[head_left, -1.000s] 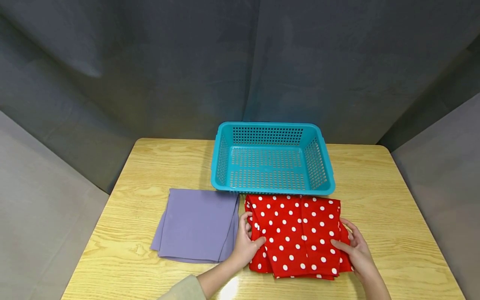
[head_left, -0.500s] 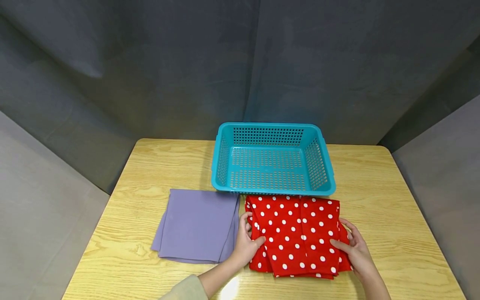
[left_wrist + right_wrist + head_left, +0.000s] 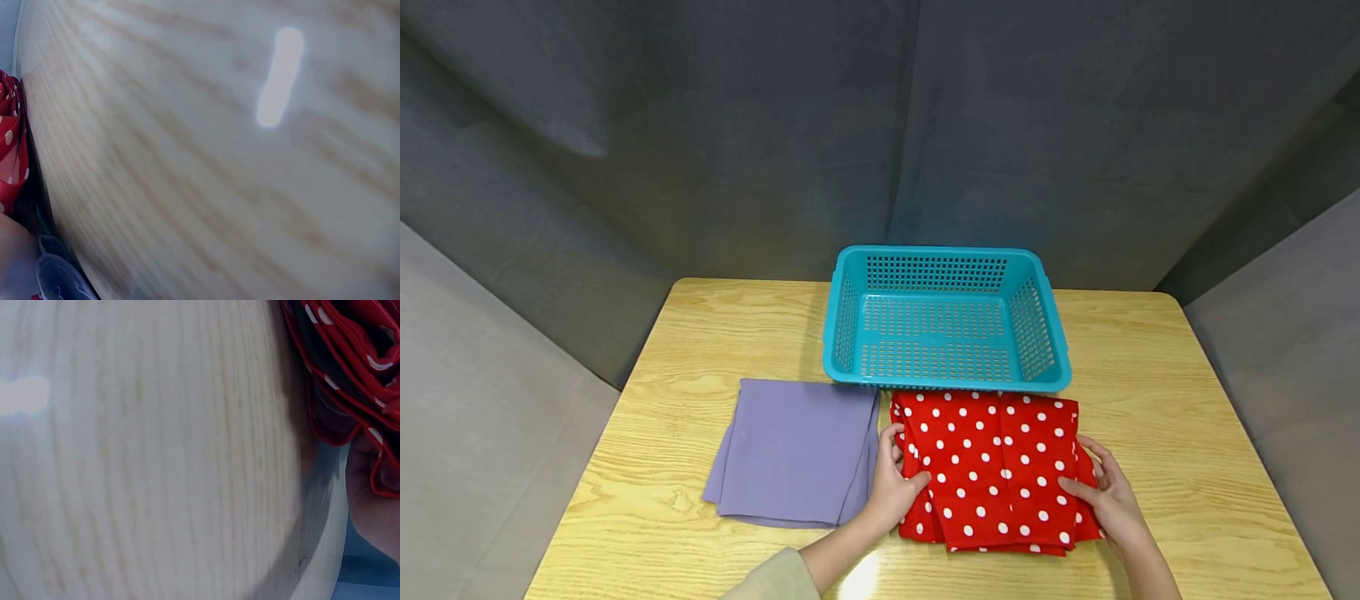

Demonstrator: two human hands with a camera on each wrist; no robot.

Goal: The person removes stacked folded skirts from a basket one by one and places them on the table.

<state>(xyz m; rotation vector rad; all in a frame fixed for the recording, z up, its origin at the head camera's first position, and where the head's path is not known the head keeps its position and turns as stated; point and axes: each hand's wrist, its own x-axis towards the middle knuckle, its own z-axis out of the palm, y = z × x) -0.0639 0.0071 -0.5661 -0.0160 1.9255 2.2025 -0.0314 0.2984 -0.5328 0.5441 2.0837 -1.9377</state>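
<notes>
A red cloth with white polka dots lies folded in layers at the front of the table. My left hand grips its left side, thumb on top and fingers at the edge. On the opposite side my right hand pinches the cloth the same way, its fingertips partly hidden by the fabric. The right wrist view shows the stacked red layers edge-on, with part of the right hand against them. In the left wrist view only a strip of red cloth shows at the left.
Behind the red cloth stands a turquoise plastic basket with perforated walls and nothing inside; its front edge is close to the cloth. A folded lavender cloth lies to the left on the wooden table. Grey curtains surround the table.
Almost still. The right hand and the right side of the red cloth have edged very slightly left, and the cloth's near edge sits a touch farther back.
</notes>
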